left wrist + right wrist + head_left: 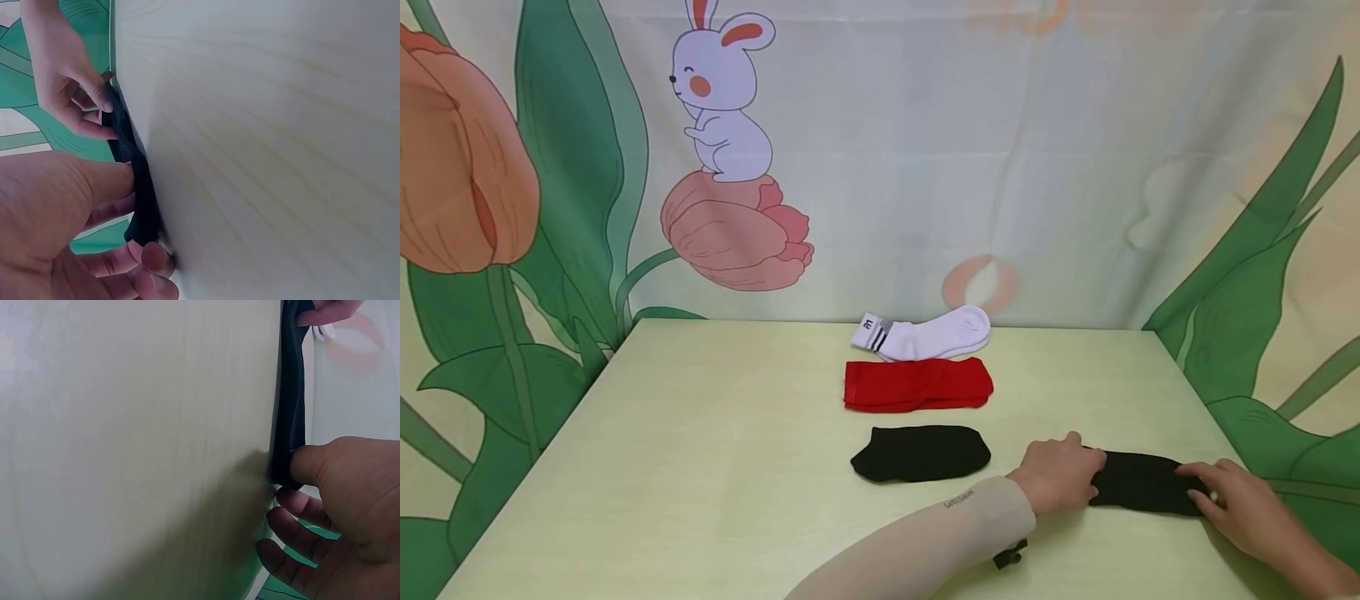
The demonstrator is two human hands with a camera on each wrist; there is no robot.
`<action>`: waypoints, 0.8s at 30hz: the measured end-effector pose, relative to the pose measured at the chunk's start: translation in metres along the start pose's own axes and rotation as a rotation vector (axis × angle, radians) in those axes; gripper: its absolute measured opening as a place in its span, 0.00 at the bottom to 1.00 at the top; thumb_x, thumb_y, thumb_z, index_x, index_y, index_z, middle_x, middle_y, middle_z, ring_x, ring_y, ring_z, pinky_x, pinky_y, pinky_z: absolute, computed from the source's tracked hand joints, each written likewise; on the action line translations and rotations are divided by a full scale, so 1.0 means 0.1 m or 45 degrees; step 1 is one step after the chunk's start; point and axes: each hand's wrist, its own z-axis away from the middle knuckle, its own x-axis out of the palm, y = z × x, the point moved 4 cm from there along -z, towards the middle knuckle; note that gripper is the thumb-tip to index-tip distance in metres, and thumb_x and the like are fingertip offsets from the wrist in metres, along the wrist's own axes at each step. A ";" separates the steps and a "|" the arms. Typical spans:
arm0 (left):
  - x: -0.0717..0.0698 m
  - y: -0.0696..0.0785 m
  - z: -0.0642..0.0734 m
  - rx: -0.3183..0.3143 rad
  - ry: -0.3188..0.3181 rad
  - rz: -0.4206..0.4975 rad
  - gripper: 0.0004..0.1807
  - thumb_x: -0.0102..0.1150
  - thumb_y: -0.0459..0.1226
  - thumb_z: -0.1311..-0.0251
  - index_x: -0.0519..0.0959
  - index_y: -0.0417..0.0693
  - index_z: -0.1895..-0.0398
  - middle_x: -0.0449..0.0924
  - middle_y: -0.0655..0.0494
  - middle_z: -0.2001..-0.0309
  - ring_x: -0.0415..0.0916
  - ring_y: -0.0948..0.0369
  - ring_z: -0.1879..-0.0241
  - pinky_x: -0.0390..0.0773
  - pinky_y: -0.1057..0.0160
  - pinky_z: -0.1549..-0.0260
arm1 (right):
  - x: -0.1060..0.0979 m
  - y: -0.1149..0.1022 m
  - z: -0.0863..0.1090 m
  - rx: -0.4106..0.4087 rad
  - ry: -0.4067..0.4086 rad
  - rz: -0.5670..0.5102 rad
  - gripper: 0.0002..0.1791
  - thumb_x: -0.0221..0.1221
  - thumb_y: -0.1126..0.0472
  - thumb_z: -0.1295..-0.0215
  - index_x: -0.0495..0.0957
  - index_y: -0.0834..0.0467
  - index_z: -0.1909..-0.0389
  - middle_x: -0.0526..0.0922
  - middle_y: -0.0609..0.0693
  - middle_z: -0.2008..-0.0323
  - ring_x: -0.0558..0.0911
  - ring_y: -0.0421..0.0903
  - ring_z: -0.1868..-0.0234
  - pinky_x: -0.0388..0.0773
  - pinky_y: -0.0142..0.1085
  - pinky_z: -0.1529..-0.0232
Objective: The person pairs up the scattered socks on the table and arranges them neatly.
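Observation:
A dark black sock [1142, 482] lies stretched lengthwise on the right side of the table, one hand at each end. My left hand [1060, 475] grips its left end; in the left wrist view the thumb lies on the sock [145, 206] and the fingers curl at its end. At the other end my right hand [1247, 508] pinches the cloth; the right wrist view shows its thumb on the sock [290, 406] and the forefinger at the tip. Left of the hands lies another black sock [921, 454], flat, its toe to the right.
Behind the flat black sock, a red pair of socks [917, 385] and a white pair with dark stripes [936, 333] lie in a column toward the table's back edge. A printed curtain [880, 167] hangs behind the pale table [700, 467].

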 end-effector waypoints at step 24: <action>0.00 0.00 0.00 0.017 0.024 0.010 0.08 0.66 0.51 0.34 0.84 0.66 0.55 0.77 0.67 0.58 0.75 0.67 0.68 0.76 0.63 0.73 | 0.01 0.01 -0.02 0.002 -0.009 0.010 0.18 0.66 0.71 0.37 0.82 0.62 0.46 0.76 0.51 0.66 0.68 0.40 0.74 0.67 0.36 0.75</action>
